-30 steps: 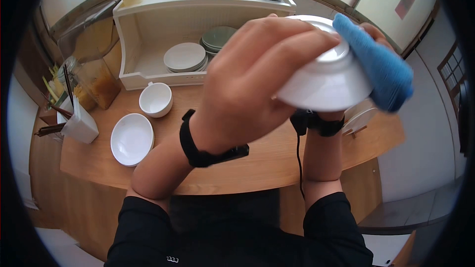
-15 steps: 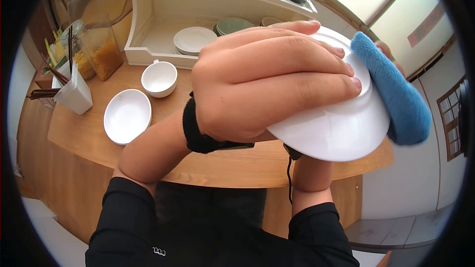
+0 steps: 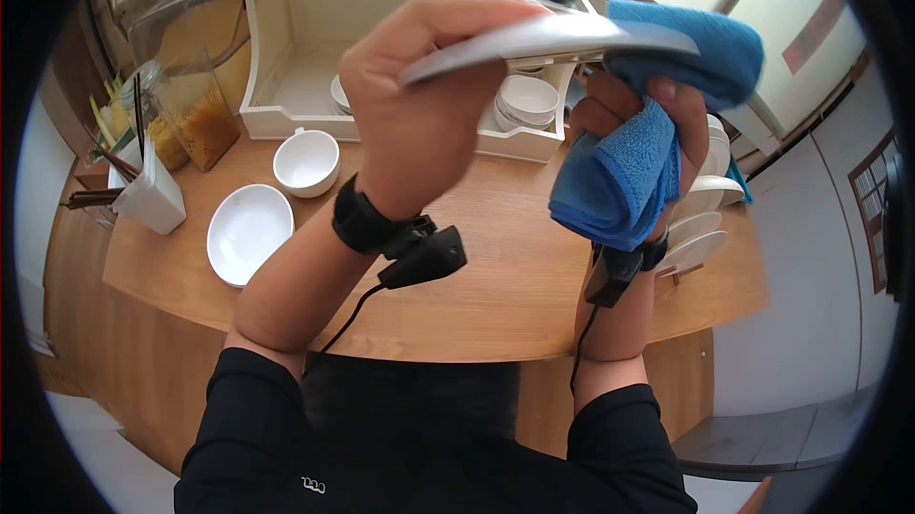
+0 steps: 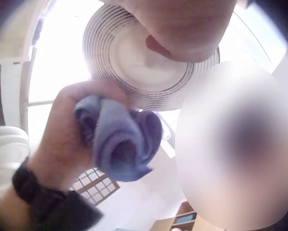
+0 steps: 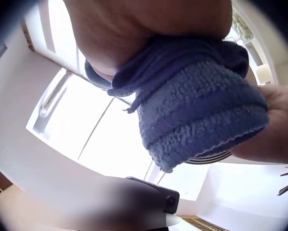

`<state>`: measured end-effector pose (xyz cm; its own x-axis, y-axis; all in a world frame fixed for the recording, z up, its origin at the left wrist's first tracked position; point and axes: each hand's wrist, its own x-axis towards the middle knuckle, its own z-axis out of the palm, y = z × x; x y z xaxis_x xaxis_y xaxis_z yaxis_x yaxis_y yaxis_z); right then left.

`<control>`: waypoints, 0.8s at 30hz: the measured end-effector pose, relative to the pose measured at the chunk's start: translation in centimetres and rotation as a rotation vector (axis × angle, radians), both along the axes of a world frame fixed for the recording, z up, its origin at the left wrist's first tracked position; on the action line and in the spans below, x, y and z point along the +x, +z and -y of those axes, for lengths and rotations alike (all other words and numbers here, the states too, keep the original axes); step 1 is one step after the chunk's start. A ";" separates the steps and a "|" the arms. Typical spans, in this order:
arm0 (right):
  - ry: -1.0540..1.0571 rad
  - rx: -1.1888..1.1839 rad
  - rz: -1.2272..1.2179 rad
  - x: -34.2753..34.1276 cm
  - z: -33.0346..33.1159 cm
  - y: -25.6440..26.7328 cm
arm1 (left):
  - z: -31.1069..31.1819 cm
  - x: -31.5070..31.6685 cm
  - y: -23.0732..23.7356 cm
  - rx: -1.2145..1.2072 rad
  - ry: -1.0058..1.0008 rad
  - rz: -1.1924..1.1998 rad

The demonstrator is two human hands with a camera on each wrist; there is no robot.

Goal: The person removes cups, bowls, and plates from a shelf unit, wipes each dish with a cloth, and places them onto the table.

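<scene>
In the head view a white plate (image 3: pixel 562 38) is held up above the table, tilted nearly edge-on. My left hand (image 3: pixel 415 100) grips its left side, thumb below and fingers over the top. My right hand (image 3: pixel 667 133) clutches a bunched blue cloth (image 3: pixel 620 171), part of which lies over the plate's right edge. The left wrist view shows the ringed face of the plate (image 4: pixel 144 62), with the right hand (image 4: pixel 67 130) and the rolled cloth (image 4: pixel 120 139) just below it. Cloth (image 5: pixel 202 106) fills the middle of the right wrist view.
A white bowl (image 3: pixel 250 233) and a white cup (image 3: pixel 306 162) stand on the table's left part, near a chopstick holder (image 3: pixel 152 200). Behind is a white shelf (image 3: pixel 300 47) with stacked bowls (image 3: pixel 527 102) and jars on top. Plates stand in a rack (image 3: pixel 694 249) at the right.
The plate has tipped from showing its underside to nearly edge-on and moved up and left. The right hand and the cloth's lower part have come into sight beneath it.
</scene>
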<state>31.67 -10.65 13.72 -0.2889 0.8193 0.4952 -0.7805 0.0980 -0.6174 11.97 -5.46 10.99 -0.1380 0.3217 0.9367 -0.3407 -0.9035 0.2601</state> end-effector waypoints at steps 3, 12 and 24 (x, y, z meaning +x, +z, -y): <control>0.151 -0.096 -0.016 1.1 -0.4 0.7 | -1.6 -0.7 -0.5 -0.367 -0.205 0.041; -1.142 0.177 0.260 2.3 -2.7 0.3 | -3.0 -1.7 1.2 -0.737 -0.923 0.215; -1.389 1.145 1.106 -5.6 -3.6 -2.4 | -3.6 -2.7 0.1 -0.519 -1.448 0.350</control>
<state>26.04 -7.00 11.33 -0.3598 0.2333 0.9034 0.6782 0.7303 0.0815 9.30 -1.90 11.10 0.3816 0.6306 0.6758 -0.9093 0.3876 0.1519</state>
